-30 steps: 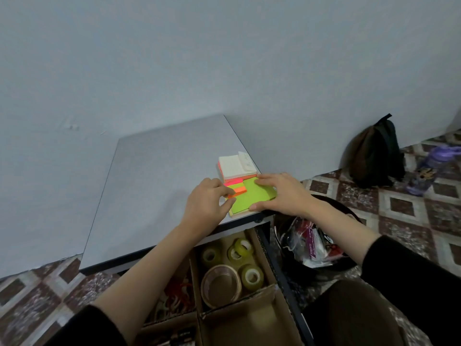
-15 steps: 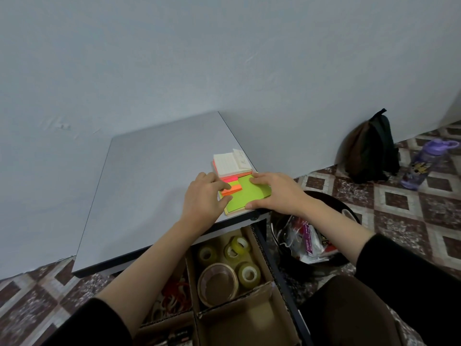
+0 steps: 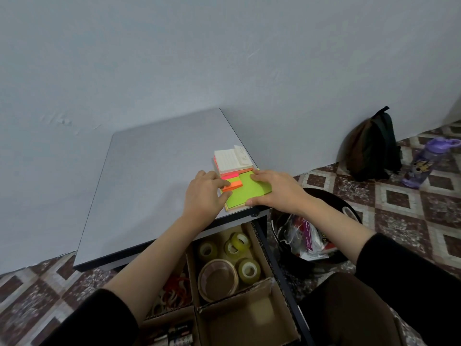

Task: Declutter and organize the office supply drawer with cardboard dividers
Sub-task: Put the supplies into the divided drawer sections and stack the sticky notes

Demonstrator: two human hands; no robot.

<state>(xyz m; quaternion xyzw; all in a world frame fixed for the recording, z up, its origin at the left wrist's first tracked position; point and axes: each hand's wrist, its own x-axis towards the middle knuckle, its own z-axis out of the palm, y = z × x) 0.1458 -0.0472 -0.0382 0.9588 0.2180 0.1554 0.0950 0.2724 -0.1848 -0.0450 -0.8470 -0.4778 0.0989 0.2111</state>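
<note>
Far left: tiled floor (image 3: 37,283); then grey surface (image 3: 154,186) set against the wall (image 3: 224,58).
Below its front edge: open drawer (image 3: 282,278) split by cardboard dividers (image 3: 234,299); left compartment with red and pale rubber bands (image 3: 174,293); nearest-left compartment with dark items, too dim to identify.
Left hand (image 3: 203,198) on the surface near its front right corner; fingers curled, tips on the left ends of pink pad (image 3: 230,175) and orange pad (image 3: 233,185); thumb against the left edge of green pad (image 3: 247,191); grasping or merely touching: cannot tell.
Pink and orange pads side by side on the green pad's far-left part; green pad flat at the surface's front right corner; white pad (image 3: 228,161) on an orange-edged stack just behind, touching.
Middle drawer compartment, under the pads: big tape roll (image 3: 218,278) lying flat, small tape rolls (image 3: 249,267) around its far side; compartment nearer the camera bare cardboard.
Right hand (image 3: 277,191) grasping the green pad; fingers spread over its top right, thumb hooked on its near edge.
Right of the drawer, on the floor: black bin (image 3: 349,213) holding plastic wrappers; further right, dark backpack (image 3: 371,148) against the wall; purple bottle (image 3: 429,162) lying just beside it.
</note>
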